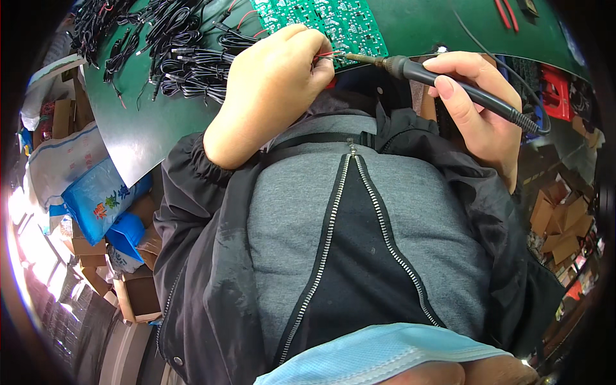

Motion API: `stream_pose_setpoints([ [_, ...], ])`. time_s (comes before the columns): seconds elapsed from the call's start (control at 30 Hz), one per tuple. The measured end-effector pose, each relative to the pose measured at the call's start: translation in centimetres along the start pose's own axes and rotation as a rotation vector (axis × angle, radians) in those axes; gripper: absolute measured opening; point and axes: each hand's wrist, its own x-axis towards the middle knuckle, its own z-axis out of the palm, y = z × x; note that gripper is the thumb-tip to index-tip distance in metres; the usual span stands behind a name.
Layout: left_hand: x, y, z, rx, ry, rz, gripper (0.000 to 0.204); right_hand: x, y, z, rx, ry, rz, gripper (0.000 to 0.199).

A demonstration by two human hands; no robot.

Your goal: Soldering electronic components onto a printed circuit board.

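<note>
The circuit board lay on the workbench close to its near edge, toward the right of the visible surface. Bundles of cable lay on the workbench to the board's left, spreading toward the far left corner. The left hand rested over the near edge, its fingertips at the board's near side, pinching thin wires. The right hand sat off the edge to the right, holding the soldering iron, whose tip met the wires at the board's near edge. Cardboard boxes and bags lay below the workbench's left edge.
</note>
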Motion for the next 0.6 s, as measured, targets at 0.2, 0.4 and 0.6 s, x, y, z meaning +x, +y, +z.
stream_pose_setpoints([
  [0.2,-0.1,0.0,0.1,0.011,0.015,0.020,0.014,1.1,-0.3,-1.2,-0.220,-0.202,-0.257,0.017],
  [0.4,-0.1,-0.3,0.3,0.029,0.043,0.046,0.014,0.4,-1.4,-1.1,-0.121,-0.034,-0.072,0.014],
  [0.6,-0.1,-0.1,0.0,0.020,0.034,0.051,0.013,0.0,-0.8,-0.6,-0.089,0.139,-0.015,0.019],
])
